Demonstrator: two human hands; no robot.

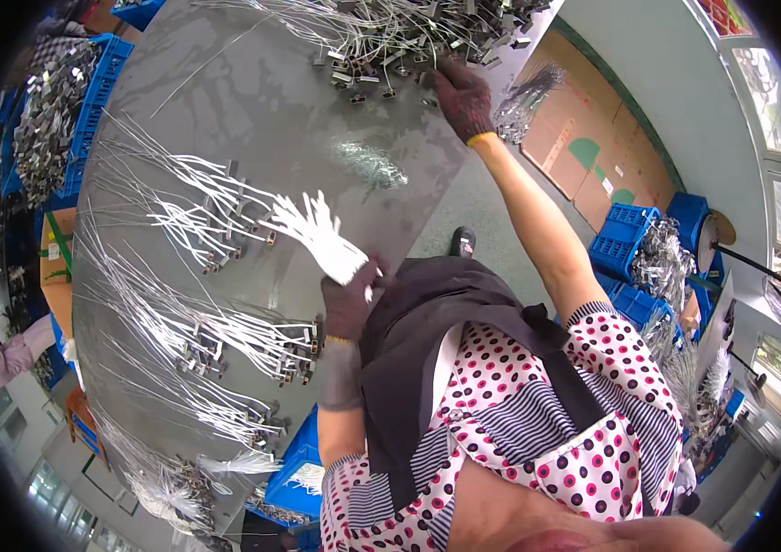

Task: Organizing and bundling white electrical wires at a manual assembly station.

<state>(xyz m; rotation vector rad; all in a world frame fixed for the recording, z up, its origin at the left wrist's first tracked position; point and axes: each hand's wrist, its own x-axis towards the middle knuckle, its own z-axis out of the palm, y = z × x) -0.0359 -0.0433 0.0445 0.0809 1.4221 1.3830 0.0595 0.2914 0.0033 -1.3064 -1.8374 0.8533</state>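
Note:
My left hand (350, 302), in a dark glove, is closed round a bundle of short white sleeves (321, 241) near the table's edge by my apron. The sleeves' loose ends fan out toward the table's middle. My right hand (464, 99), also gloved, reaches far out to the edge of a tangled pile of wired metal parts (390, 41). Its fingers are curled together at the pile, and what they pinch is too small to make out. Several bunches of wired parts with white sleeves (252, 340) lie in rows on the table's left side.
The grey table (271, 138) has a rounded far-left edge. A blue crate (101, 101) of metal parts stands beyond it on the left. Another blue bin (297, 469) sits by the near edge. More blue crates (625, 241) and flattened cardboard (584, 138) are on the right.

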